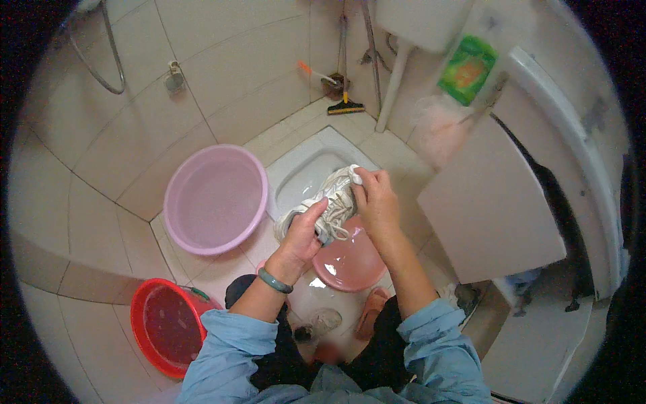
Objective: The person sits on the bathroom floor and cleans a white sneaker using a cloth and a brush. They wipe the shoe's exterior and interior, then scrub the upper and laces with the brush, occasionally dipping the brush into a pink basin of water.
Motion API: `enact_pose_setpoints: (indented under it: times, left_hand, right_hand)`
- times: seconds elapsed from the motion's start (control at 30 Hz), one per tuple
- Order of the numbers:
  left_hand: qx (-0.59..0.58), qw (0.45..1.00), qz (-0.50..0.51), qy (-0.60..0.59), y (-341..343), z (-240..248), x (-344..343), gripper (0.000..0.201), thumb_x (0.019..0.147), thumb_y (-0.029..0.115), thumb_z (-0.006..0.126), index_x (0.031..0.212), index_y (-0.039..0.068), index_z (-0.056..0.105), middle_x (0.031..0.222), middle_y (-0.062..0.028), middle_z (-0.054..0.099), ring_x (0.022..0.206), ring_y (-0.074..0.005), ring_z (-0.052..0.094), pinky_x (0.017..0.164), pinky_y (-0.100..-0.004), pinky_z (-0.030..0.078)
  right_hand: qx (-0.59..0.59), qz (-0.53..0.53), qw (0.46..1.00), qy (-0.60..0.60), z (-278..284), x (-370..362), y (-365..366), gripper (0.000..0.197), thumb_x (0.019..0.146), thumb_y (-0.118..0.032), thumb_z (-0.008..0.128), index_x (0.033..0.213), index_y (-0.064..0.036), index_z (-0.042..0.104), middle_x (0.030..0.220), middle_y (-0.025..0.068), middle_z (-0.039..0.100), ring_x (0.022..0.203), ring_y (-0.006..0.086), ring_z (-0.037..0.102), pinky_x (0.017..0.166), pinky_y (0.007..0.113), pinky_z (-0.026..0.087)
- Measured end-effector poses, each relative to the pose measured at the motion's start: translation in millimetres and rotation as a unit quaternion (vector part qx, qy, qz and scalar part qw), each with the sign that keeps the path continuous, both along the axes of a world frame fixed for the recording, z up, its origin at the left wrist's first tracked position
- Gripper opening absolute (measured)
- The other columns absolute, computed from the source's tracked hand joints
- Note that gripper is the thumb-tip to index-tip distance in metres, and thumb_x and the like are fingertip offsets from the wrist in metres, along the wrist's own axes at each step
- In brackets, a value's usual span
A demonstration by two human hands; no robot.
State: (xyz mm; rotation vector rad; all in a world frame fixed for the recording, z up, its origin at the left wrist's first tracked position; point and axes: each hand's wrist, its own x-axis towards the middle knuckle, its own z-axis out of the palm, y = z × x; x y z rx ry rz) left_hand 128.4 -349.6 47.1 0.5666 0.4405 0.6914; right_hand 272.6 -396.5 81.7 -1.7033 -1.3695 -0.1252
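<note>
Holding one white laced shoe [334,210] between two hands, the person stands over a tiled floor [195,264]; clock directions below are read from the shoe, with 12 at the top of the head view.

Item, shoe: long axis slanting from about 8 to about 2 o'clock, raised clear of the floor; loose laces hang on its 4 o'clock side.

Item, left hand [301,244]: at the 8 o'clock end, grip closed round the shoe, thumb laid along the upper face; the fingers beneath are hidden. A green bangle [275,281] circles the wrist.

Item, right hand [378,203]: at the 2 o'clock end, grip pinching the shoe's tip between thumb and fingers. Neither hand is nearer; both touch the shoe, at opposite ends.

Item, pink basin [351,289]: at 5 o'clock, partly beneath the shoe; shiny inside, seemingly holding water.

Item, lilac basin [214,250]: at 9 o'clock, with what looks like slightly cloudy water.

Item, red bucket [195,308]: towards 8 o'clock, farther off; dark liquid with pale flecks.

Item, white squat pan [326,137]: at 12 o'clock, set in the floor, its bowl glinting.
</note>
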Motion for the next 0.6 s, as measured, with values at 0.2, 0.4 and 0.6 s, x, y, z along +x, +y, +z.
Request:
enact_pose_setpoints:
  times: [0.2, 0.4, 0.6]
  left_hand:
    - [-0.046, 0.999, 0.025, -0.005, 7, -12, 4, 0.030, 0.087, 0.017, 0.046, 0.109, -0.003, 0.051, 0.101, -0.0111, 0.058, 0.088, -0.0210, 0.059, 0.075, -0.0334, 0.050]
    - [-0.078, 0.993, 0.067, -0.064, 28, 0, -14, 0.030, 0.088, 0.019, 0.042, 0.106, -0.002, 0.052, 0.104, -0.0141, 0.059, 0.094, -0.0253, 0.059, 0.085, -0.0380, 0.046]
    - [-0.110, 0.991, 0.006, -0.080, 17, 7, -3, 0.031, 0.088, 0.019, 0.042, 0.109, -0.002, 0.050, 0.105, -0.0140, 0.058, 0.094, -0.0247, 0.058, 0.083, -0.0376, 0.048]
  right_hand:
    - [0.033, 0.078, 0.993, 0.083, -30, -9, 9, 0.022, 0.079, -0.013, 0.057, 0.100, -0.0053, 0.059, 0.084, 0.0125, 0.056, 0.075, 0.0262, 0.056, 0.064, 0.033, 0.045]
    - [-0.141, 0.201, 0.954, 0.173, -5, -30, -38, 0.024, 0.085, -0.018, 0.051, 0.101, -0.0005, 0.058, 0.083, 0.0123, 0.063, 0.077, 0.0187, 0.057, 0.067, 0.032, 0.044]
    - [-0.022, 0.041, 0.984, 0.172, 19, 2, 1, 0.021, 0.084, -0.015, 0.053, 0.098, -0.0018, 0.059, 0.092, 0.0142, 0.060, 0.082, 0.0236, 0.059, 0.071, 0.032, 0.044]
